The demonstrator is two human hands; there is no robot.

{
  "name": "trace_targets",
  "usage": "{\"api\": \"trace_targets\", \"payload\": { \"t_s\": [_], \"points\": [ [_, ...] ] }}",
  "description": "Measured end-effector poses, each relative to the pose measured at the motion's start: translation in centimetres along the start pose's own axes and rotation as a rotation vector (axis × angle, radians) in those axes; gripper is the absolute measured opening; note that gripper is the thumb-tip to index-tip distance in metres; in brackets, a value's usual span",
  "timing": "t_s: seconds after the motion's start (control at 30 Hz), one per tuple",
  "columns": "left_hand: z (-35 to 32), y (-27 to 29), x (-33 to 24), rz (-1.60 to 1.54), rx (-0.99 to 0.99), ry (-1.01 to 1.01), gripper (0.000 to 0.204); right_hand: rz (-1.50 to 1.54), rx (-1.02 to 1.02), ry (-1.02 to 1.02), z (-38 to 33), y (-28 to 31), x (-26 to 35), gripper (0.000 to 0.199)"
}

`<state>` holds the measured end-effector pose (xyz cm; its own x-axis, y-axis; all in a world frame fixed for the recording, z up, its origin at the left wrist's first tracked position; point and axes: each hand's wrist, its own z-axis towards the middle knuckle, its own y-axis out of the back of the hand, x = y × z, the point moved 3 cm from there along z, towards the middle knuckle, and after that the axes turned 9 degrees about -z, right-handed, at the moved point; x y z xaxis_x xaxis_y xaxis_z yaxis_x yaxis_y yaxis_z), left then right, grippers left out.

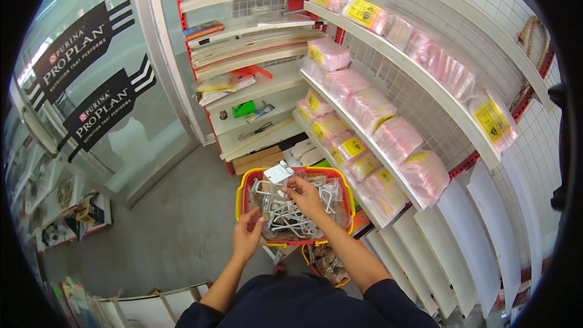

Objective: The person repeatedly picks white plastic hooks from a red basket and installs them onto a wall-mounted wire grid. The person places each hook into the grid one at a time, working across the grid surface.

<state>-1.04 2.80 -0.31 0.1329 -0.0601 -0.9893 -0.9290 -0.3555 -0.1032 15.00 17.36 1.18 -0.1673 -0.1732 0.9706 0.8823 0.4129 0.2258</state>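
A red shopping basket with yellow rim and handles (350,206) stands in front of me, filled with white metal display hooks (285,215) and some clear plastic wrapping. My right hand (303,197) is over the basket with thumb and fingers pinched at the lower edge of a small flat white tag-like piece (279,172). Whether a hook is joined to that piece, I cannot make out. At the basket's near left corner is my left hand (248,235), its fingers apart and slightly curled, with nothing visible in it.
Shelves on the right hold pink-and-clear plastic packs (370,109) with yellow labels. Ahead, a shelf unit carries a green item (244,109), papers and loose panels. A glass door (152,54) stands at the left. Below the red basket, another basket (328,261) holds brown packs.
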Motion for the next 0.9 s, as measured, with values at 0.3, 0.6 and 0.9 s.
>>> {"api": "trace_targets", "payload": {
  "t_s": [0.3, 0.6, 0.9],
  "points": [
    [1.9, -6.3, -5.8, 0.007, 0.091, -0.43, 0.035, 0.176, -0.081, 0.027, -3.5, 3.8, 6.3, 0.012],
    [-1.2, -13.1, -5.6, -0.278, 0.399, 0.119, 0.015, 0.086, -0.019, -0.228, -12.2, 9.5, 10.2, 0.015],
    [-12.3, -24.2, -7.8, -0.368, 0.778, 0.432, 0.015, -0.214, -0.362, -0.111, -28.5, 18.8, 16.0, 0.025]
  ]
}}
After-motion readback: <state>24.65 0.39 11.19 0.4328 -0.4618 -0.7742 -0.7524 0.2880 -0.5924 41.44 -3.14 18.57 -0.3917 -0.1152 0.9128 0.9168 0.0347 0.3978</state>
